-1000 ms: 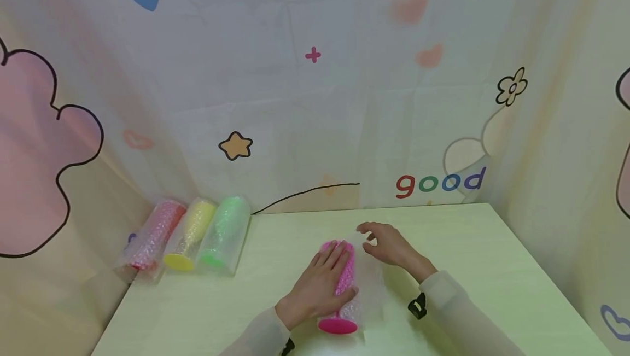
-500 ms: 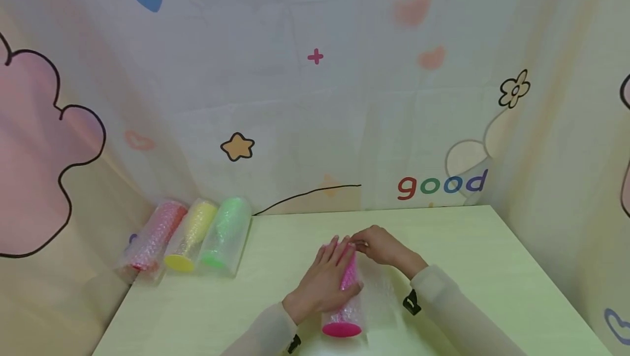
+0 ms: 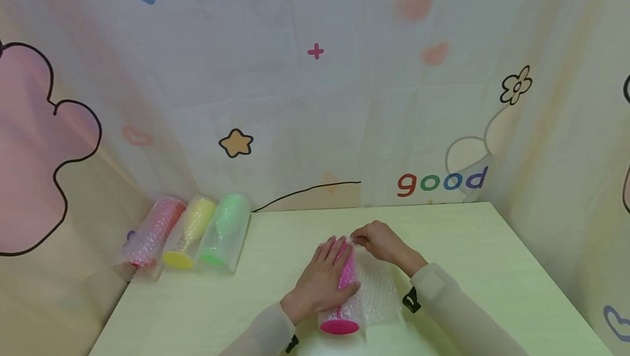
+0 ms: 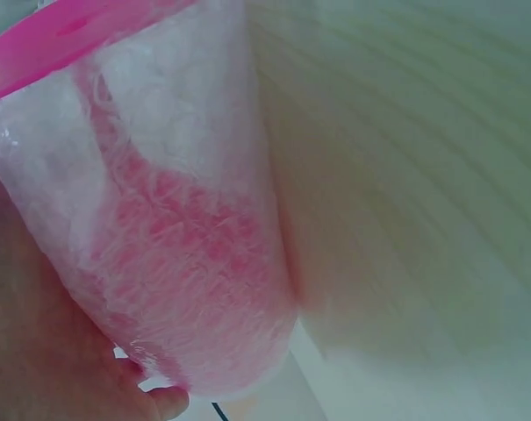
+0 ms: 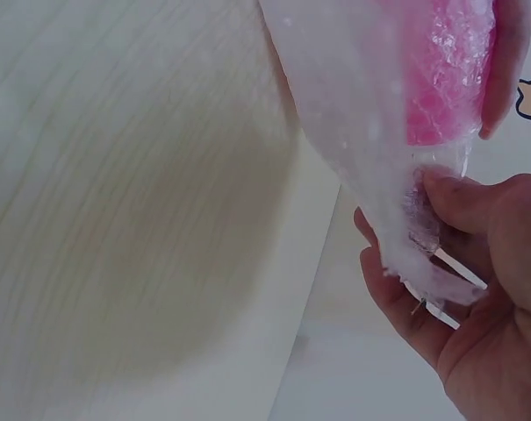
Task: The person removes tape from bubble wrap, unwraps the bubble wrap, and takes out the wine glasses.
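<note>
- Pink goblet [image 3: 348, 275], in bubble wrap [image 3: 380, 291]: lies on its side near the middle of the tabletop's [image 3: 256, 293] near half; long axis runs roughly from near edge to far edge, bowl end toward the far edge, foot toward the near edge.
- Left hand [image 3: 321, 284]: laid over the bowl from the left side; fingers nearly straight, pressing the wrapped goblet, thumb toward the right edge.
- Right hand [image 3: 383, 244]: beyond the bowl's rim, on its right; thumb and fingers pinch gathered wrap there. The goblet lies from these fingers toward the near edge and slightly left.
- Key relation: left hand nearer the goblet's body, right hand at its rim end; loose wrap spreads toward the right edge.
</note>
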`<state>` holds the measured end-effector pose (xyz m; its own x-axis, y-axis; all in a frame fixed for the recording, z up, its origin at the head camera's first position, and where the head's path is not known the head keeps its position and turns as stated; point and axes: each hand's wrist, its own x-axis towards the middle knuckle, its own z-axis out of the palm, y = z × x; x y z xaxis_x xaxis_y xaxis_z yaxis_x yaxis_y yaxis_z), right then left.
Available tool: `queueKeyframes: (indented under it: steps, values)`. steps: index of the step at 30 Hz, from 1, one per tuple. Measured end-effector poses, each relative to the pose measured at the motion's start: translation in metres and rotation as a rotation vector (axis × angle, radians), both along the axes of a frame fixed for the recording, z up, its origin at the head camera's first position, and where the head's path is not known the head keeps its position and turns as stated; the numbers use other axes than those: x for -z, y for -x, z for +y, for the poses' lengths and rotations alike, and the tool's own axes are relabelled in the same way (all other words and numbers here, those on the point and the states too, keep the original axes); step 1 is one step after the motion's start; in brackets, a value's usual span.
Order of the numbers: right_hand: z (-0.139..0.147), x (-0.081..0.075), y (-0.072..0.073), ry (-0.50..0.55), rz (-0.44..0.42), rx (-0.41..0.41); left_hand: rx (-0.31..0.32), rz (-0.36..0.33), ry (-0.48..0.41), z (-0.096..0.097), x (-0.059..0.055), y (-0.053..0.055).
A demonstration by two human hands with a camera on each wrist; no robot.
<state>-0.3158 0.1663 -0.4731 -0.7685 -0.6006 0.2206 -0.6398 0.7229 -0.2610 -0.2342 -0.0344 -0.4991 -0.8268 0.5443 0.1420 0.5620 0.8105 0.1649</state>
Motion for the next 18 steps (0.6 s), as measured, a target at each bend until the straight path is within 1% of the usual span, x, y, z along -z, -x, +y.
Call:
queueKeyframes:
  steps: [4, 9, 12, 16, 18]
  values:
    - [0.001, 0.003, 0.001, 0.028, -0.007, 0.042, -0.002, 0.012, 0.010, -0.001, -0.001, -0.002]
    - [0.004, 0.009, 0.003, 0.070, -0.050, 0.094, -0.008, 0.036, 0.021, -0.003, 0.002, -0.002]
    - [0.008, 0.013, 0.006, 0.091, -0.057, 0.118, -0.011, 0.044, 0.018, -0.003, 0.004, -0.002]
    - [0.014, 0.018, 0.008, 0.116, -0.056, 0.148, -0.014, 0.051, 0.018, -0.004, 0.004, -0.002]
    - [0.017, 0.019, 0.009, 0.128, -0.074, 0.172, -0.016, 0.055, 0.022, -0.005, 0.004, -0.003]
